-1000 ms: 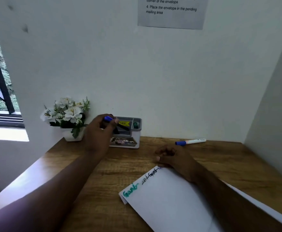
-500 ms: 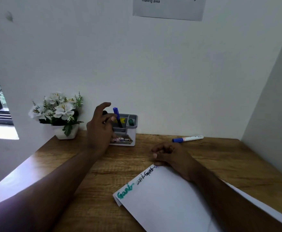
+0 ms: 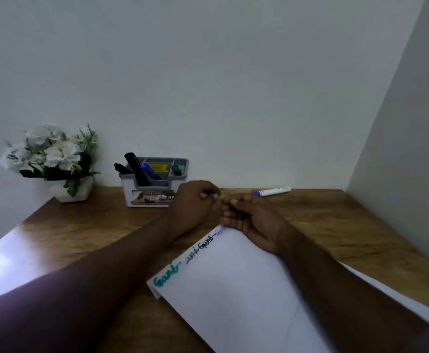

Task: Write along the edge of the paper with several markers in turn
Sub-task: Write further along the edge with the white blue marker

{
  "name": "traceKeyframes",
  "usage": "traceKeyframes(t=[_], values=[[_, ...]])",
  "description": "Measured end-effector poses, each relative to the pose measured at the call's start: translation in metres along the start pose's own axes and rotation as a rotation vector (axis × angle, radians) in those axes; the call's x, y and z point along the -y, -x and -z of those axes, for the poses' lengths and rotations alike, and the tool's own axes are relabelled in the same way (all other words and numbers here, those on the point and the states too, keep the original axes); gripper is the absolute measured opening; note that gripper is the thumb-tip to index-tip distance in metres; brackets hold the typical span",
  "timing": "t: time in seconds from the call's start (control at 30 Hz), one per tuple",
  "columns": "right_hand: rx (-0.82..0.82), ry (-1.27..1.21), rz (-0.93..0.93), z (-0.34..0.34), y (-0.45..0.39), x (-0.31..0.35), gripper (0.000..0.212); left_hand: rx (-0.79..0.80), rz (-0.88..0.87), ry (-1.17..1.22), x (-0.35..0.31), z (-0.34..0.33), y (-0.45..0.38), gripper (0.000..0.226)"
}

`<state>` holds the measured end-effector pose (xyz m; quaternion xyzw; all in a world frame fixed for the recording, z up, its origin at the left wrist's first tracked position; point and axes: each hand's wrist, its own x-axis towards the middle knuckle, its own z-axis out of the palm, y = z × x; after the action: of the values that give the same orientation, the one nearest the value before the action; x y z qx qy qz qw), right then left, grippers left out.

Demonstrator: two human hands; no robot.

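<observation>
Right now the paper lies on the table in front of the pen holder, skewed, its written edge running from a green word at the near corner through black scribbles to a faint blue one at the far corner. The right hand rests on that far corner, nearer than the holder and to its right, fingers curled; its grip looks closed, but whether it holds anything I cannot tell. The left hand hovers just in front of the holder's right end, fingertips pinched together and almost touching the right hand's; nothing is visible in that grip.

As I judge it, this is a changeover between markers: several colours are already down on the edge, and no marker is in use. The next move calls for fetching another marker and uncapping it.

Black markers, a blue marker and a green marker stand in the holder. A capped white marker lies on the table to the holder's right, beyond the hands. A flower pot sits left of the holder. Nothing blocks either reach, though the right forearm covers part of the sheet.
</observation>
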<state>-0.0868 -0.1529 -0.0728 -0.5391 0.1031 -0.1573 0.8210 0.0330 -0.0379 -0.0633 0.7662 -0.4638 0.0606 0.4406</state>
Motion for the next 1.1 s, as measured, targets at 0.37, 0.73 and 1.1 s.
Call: traceKeyframes(t=[0.37, 0.73, 1.1], values=[[-0.011, 0.075, -0.037, 0.001, -0.004, 0.001, 0.028, 0.425, 0.113, -0.034, -0.009, -0.071, -0.096, 0.028], [-0.065, 0.02, -0.042, 0.008, -0.005, 0.005, 0.038, -0.018, 0.074, -0.029, -0.007, -0.027, -0.036, 0.005], [-0.05, 0.187, -0.005, -0.004, 0.005, 0.001, 0.043, 0.279, 0.039, -0.163, -0.007, 0.03, 0.055, 0.021]])
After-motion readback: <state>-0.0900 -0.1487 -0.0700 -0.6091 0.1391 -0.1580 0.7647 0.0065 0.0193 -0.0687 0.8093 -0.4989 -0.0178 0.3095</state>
